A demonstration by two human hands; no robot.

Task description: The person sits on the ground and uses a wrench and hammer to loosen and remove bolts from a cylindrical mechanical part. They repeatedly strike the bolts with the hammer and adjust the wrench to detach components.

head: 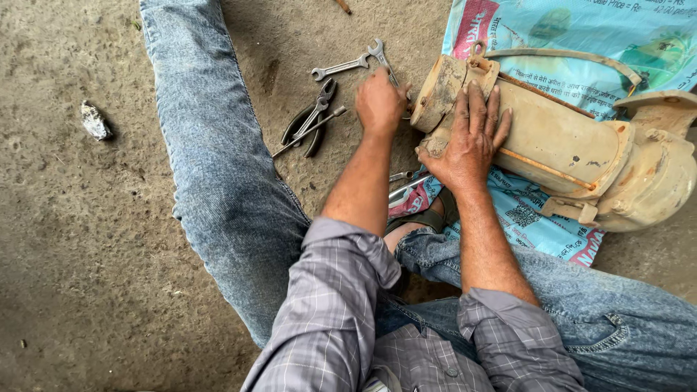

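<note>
Under the work lies a printed plastic sack (581, 29), pale blue with a pink-red band at its top-left corner and another at the lower edge, spread flat on the dirt floor (87, 239). On it rests your muddy cream pump body (559, 145), lying on its side, round end cap toward you. Your right hand (468, 138) presses flat on the casing, fingers spread. Your left hand (379, 101) is curled closed at the cap's edge; what it pinches I cannot tell. Beside it on the dirt: two crossed spanners (348, 65), black-handled pliers (308, 123), and a pale stone (94, 121) well apart. Your jeans-clad leg (210, 145) borders the tools.
</note>
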